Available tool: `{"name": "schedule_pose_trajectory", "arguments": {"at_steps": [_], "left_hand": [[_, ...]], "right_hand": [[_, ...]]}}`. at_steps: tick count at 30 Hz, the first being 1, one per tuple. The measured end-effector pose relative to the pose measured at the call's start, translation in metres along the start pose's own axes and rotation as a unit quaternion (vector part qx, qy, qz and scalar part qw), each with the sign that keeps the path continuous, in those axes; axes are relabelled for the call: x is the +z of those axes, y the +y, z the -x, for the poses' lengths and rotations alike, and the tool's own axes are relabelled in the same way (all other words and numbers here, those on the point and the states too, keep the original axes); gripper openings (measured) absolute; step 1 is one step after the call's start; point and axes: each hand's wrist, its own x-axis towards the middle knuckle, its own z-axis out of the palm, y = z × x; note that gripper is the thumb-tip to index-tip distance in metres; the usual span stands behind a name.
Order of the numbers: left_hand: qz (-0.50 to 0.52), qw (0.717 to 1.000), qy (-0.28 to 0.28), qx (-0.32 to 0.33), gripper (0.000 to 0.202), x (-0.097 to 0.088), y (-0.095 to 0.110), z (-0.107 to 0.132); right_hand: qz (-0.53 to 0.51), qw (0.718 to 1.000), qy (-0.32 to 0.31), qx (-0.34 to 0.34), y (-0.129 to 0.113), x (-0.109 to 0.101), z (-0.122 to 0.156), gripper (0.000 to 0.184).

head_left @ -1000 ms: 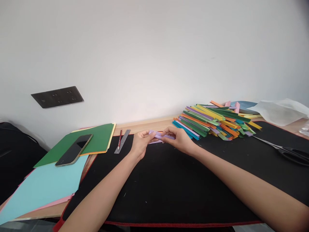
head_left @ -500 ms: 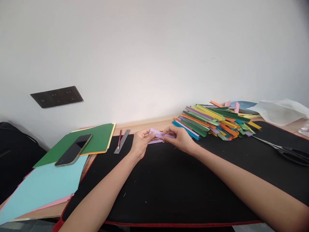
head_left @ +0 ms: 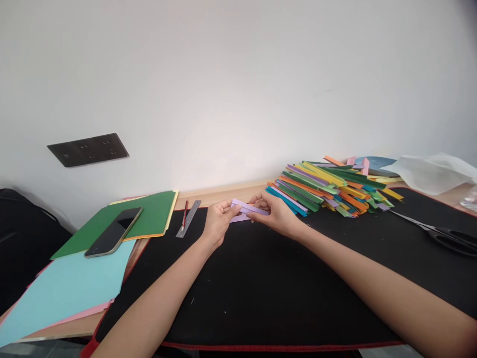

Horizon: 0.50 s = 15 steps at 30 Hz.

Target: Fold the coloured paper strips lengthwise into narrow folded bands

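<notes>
Lavender paper strip (head_left: 243, 205), pinched by left hand (head_left: 216, 222) and right hand (head_left: 278, 215) near the desk's (head_left: 227, 192) far edge, shows more length than a second ago, suggesting fingers shifted along its fold.

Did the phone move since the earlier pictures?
No. The phone sits in the same spot below the wall socket, lying across the green paper just like before.
</notes>
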Motion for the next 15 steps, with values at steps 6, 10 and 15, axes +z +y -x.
{"name": "schedule_pose_trajectory", "arguments": {"at_steps": [6, 10, 15], "left_hand": [[0.006, 0.999, -0.045, 0.009, 0.028, 0.0000, -0.0027, 0.0012], [0.015, 0.998, -0.054, 0.009, 0.027, 0.0005, -0.0010, 0.0010], [0.024, 0.998, -0.055, -0.007, 0.026, 0.0019, 0.0017, 0.0017]], "right_hand": [[-0.004, 1.000, -0.003, 0.027, -0.0018, 0.0013, 0.0001, 0.034], [-0.003, 0.999, 0.000, 0.033, -0.0051, -0.0003, -0.0004, 0.034], [-0.001, 0.999, -0.008, 0.037, -0.0048, -0.0016, -0.0012, 0.033]]}}
